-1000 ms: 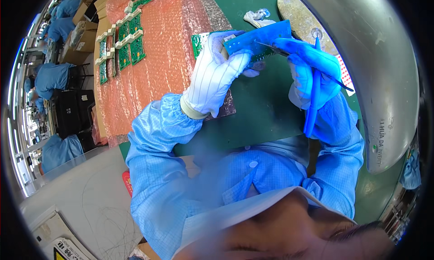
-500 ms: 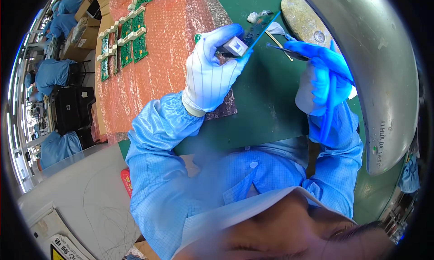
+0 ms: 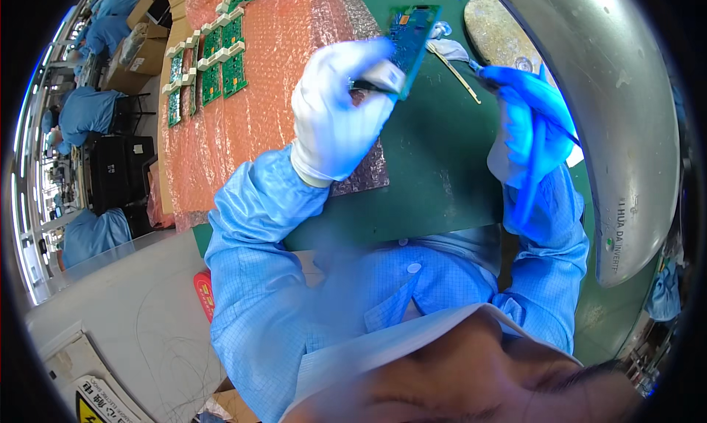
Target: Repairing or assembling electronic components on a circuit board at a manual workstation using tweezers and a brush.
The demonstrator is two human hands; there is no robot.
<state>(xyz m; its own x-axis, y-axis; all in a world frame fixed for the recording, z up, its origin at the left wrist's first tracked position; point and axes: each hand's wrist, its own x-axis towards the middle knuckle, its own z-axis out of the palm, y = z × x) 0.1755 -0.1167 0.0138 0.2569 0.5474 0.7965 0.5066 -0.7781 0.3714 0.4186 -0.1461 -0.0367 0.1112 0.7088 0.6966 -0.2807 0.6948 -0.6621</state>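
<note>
My left hand [image 3: 339,114], in a white striped glove, grips a green circuit board [image 3: 413,39] by the white block-shaped component [image 3: 384,77] at its near end. The board is tilted up, its populated face showing. To the right, my gloved right hand [image 3: 529,121] is closed around tweezers [image 3: 477,68], of which only a short stretch near the tip shows, apart from the board. Between the hands, a thin beige stick [image 3: 458,75] lies on the green mat [image 3: 442,150], beside a crumpled white cloth [image 3: 451,50].
Pink bubble wrap [image 3: 272,77] covers the left of the table, with several circuit boards [image 3: 211,78] on it. A large metallic lamp housing [image 3: 626,128] curves along the right. Behind the cloth lies a speckled oval slab [image 3: 495,27]. Other people [image 3: 90,117] sit at far left.
My left hand has turned the board from nearly edge-on to show its face and shifted slightly left. My right hand's tweezers have drawn back a little from the board.
</note>
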